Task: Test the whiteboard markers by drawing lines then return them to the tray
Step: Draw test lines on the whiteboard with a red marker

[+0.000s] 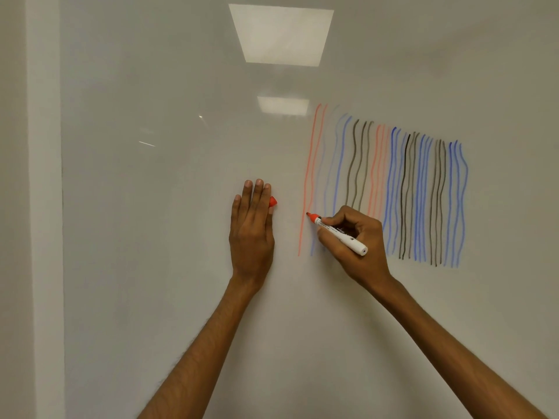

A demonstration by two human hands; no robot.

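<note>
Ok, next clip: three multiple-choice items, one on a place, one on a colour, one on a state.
1. Where is the red cap? A) beside the left hand's index finger B) on a table C) in a tray
2. What colour is the marker's tip? A) blue B) black C) red
3. What is the right hand doing? A) lying flat B) gripping the marker C) hanging idle
1 A: it peeks out past that finger. 2 C: red nib. 3 B: it curls round the barrel.
</note>
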